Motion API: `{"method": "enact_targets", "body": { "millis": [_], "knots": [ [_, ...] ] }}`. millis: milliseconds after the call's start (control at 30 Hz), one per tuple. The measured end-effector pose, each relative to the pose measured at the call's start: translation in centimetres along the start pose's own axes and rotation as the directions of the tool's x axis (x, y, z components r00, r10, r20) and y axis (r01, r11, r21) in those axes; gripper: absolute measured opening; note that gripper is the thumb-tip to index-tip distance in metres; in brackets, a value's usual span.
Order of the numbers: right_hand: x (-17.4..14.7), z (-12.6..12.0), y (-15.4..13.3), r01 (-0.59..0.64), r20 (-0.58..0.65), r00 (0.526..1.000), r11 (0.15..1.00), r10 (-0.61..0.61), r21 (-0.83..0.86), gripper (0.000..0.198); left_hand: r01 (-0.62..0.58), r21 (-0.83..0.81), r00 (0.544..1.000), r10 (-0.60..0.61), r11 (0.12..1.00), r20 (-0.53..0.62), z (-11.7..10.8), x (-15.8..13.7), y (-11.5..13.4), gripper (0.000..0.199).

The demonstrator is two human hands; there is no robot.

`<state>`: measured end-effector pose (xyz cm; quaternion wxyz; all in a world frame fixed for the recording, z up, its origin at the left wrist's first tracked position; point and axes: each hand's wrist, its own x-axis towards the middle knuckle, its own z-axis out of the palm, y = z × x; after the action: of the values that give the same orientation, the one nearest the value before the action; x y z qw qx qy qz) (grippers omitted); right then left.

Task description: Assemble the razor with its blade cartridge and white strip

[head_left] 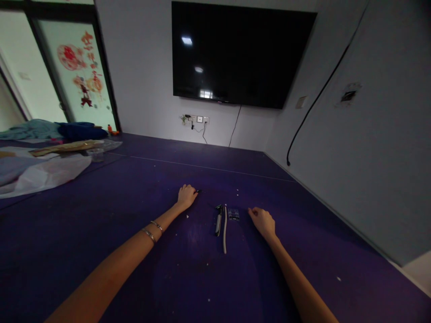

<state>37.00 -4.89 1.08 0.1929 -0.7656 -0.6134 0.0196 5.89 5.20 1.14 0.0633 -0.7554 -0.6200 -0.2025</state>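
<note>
My left hand [186, 197] rests on the purple surface [193, 278], its fingers closed on a small black object [198, 191] that pokes out to the right; its kind does not show. To the right, my right hand [263, 220] lies with curled fingers, and whether anything is in them is hidden. Between the hands are a slim black-and-white tool [218, 222], perhaps a razor or cutter, and a whitish, slightly bent tube or cord [225, 233]. Beside them, nearest my right hand, sits a small clear packet [233, 214] with dark contents.
Small white scraps dot the surface. Plastic sheeting [50, 175], a clear cup [97, 155] and folded cloths [81, 130] lie at the far left. A television [239, 54] hangs on the back wall above sockets [200, 119]. A black cable [313, 98] dangles along the right wall.
</note>
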Motion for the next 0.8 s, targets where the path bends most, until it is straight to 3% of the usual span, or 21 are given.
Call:
{"method": "enact_targets", "body": {
  "millis": [267,533,667,800],
  "knots": [
    [-0.1,0.1,0.0,0.007,-0.015,1.0,1.0,-0.007,-0.024,0.04,-0.008,-0.051,1.0,0.007,0.999,-0.025,0.2,0.2,0.2,0.022],
    [0.1,0.2,0.0,0.0,-0.017,1.0,1.0,-0.001,-0.028,0.04,-0.04,-0.225,0.997,0.025,0.973,-0.07,-1.1,-0.1,1.3,0.021],
    [0.1,0.0,-0.2,0.006,-0.008,1.0,1.0,-0.006,-0.018,0.04,-0.178,-0.47,0.975,0.089,0.865,-0.205,-2.8,-1.6,3.7,0.014],
    [-0.1,-0.2,-0.3,-0.008,0.005,1.0,1.0,0.008,0.001,0.038,-0.281,-0.576,0.951,0.14,0.768,-0.277,-4.7,-3.6,6.4,0.011]
  ]
}}
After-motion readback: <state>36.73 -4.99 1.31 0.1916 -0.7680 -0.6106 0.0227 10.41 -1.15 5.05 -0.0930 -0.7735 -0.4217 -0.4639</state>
